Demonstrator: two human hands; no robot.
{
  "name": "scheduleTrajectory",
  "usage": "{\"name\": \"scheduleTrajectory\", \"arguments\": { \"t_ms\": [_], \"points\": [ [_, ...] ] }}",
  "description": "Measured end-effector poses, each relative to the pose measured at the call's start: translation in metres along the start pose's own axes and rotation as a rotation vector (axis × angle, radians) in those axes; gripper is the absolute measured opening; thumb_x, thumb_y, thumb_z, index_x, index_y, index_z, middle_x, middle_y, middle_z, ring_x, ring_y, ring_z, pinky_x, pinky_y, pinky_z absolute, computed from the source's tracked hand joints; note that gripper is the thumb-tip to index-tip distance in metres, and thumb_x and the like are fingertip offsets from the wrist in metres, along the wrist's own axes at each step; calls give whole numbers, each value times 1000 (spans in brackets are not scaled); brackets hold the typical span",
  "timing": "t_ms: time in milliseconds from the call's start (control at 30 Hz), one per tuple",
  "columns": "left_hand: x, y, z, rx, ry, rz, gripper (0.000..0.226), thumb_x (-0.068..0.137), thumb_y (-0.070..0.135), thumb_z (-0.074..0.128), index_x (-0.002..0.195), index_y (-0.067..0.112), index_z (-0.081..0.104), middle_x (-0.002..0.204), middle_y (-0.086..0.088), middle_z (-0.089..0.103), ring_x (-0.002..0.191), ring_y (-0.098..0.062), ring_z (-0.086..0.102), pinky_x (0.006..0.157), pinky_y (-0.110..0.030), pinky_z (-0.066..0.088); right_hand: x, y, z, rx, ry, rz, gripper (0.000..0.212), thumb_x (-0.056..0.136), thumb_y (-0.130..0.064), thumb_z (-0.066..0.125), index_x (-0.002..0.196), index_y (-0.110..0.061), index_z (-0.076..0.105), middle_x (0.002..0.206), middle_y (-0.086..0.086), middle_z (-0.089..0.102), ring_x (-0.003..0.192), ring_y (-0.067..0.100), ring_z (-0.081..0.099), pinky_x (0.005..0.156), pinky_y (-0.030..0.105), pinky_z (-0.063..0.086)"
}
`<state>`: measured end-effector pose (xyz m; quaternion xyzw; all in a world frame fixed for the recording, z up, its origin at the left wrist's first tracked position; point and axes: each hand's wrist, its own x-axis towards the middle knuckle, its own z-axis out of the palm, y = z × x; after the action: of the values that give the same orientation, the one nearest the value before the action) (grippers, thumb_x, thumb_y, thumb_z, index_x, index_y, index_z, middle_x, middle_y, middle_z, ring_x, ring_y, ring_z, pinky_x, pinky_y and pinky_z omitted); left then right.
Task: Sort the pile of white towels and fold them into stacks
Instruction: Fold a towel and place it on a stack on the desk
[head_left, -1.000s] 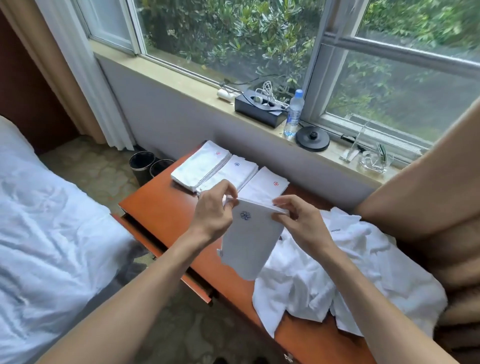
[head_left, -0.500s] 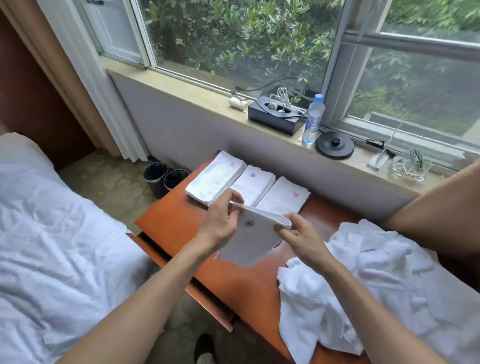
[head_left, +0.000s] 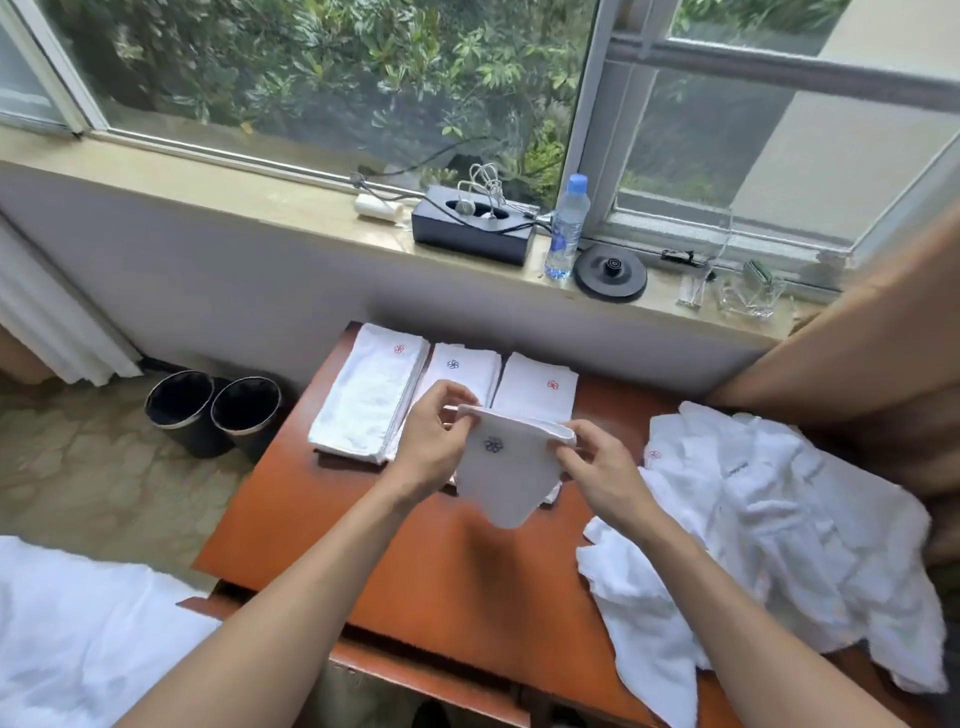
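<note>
I hold a small folded white towel with a dark blue flower mark (head_left: 506, 473) above the orange-brown table (head_left: 415, 561). My left hand (head_left: 434, 441) pinches its top left corner and my right hand (head_left: 597, 467) pinches its top right corner. Behind it lie three folded stacks: a long one with a red mark (head_left: 371, 395), a middle one with a blue mark (head_left: 460, 371), and a right one with a red mark (head_left: 537, 387). A loose pile of unfolded white towels (head_left: 769, 525) covers the table's right side.
Two black bins (head_left: 213, 410) stand on the floor left of the table. The windowsill holds a black box (head_left: 470, 226), a water bottle (head_left: 566, 226), a black round base (head_left: 610, 273) and glassware (head_left: 748, 293). A white bed (head_left: 88, 634) lies at lower left, a brown chair (head_left: 883, 374) at right.
The held towel has come lower and closer to the stacks, its top edge now nearly level between both hands. The view has shifted toward the window.
</note>
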<state>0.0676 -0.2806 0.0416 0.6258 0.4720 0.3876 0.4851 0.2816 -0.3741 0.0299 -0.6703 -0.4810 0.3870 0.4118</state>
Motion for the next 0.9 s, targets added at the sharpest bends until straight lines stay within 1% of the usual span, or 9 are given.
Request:
{"name": "scheduleTrajectory", "arguments": {
  "t_ms": [67, 200, 300, 400, 500, 533, 633, 767, 900],
  "points": [
    [18, 1, 4, -23, -46, -14, 21, 93, 4, 65, 90, 24, 63, 95, 5, 69, 85, -13, 65, 70, -18, 49, 5, 0, -4, -8, 54, 6, 16, 102, -19, 59, 102, -28, 71, 99, -7, 73, 92, 18, 69, 84, 47, 60],
    [54, -3, 17, -34, -115, -52, 16, 93, 7, 67, 91, 22, 63, 100, -2, 70, 89, -20, 68, 70, -24, 50, 25, 4, -11, -9, 115, 34, 11, 102, -28, 61, 103, -31, 71, 101, -12, 72, 98, 20, 67, 88, 49, 57],
    [81, -7, 35, -23, -130, -72, 18, 92, 7, 67, 88, 25, 64, 99, -1, 70, 86, -15, 67, 67, -18, 50, 46, 12, -22, -3, 152, 50, 9, 101, -33, 61, 102, -31, 71, 98, -11, 73, 92, 17, 68, 85, 47, 56],
    [113, -14, 55, -16, -128, -83, 20, 91, 6, 68, 87, 26, 65, 95, 3, 69, 80, -8, 64, 66, -14, 48, 76, 25, -33, -6, 179, 53, 10, 101, -36, 61, 104, -33, 70, 99, -16, 73, 91, 5, 67, 81, 34, 57],
    [146, -25, 73, -3, -148, -111, 19, 91, 5, 69, 87, 24, 65, 96, 0, 69, 81, -9, 62, 70, -18, 49, 110, 39, -40, 2, 199, 77, 9, 102, -35, 61, 104, -34, 70, 99, -19, 73, 90, 2, 67, 77, 22, 53],
    [155, -32, 79, 5, -154, -124, 19, 91, 5, 69, 87, 23, 65, 97, -1, 69, 81, -11, 62, 72, -21, 50, 121, 46, -42, 6, 198, 91, 9, 102, -35, 61, 105, -33, 70, 99, -17, 73, 91, 3, 67, 77, 23, 53],
    [186, -50, 95, 14, -161, -170, 20, 90, 4, 70, 84, 22, 64, 97, -4, 68, 83, -13, 61, 77, -28, 49, 154, 66, -44, 5, 208, 118, 13, 103, -33, 60, 106, -26, 70, 99, -9, 73, 93, 13, 68, 80, 33, 55],
    [223, -70, 116, -2, -167, -189, 22, 90, 1, 70, 83, 21, 64, 94, -3, 66, 83, -14, 59, 75, -26, 48, 198, 92, -52, 26, 235, 129, 12, 101, -30, 61, 108, -26, 70, 99, -10, 73, 93, 10, 68, 82, 31, 55],
    [253, -109, 137, 19, -166, -231, 20, 92, 0, 67, 89, 19, 64, 97, -1, 66, 84, -13, 59, 77, -25, 48, 233, 139, -44, 97, 180, 242, 9, 100, -21, 64, 108, -18, 67, 106, 4, 74, 96, 17, 69, 91, 43, 55]
  ]
}}
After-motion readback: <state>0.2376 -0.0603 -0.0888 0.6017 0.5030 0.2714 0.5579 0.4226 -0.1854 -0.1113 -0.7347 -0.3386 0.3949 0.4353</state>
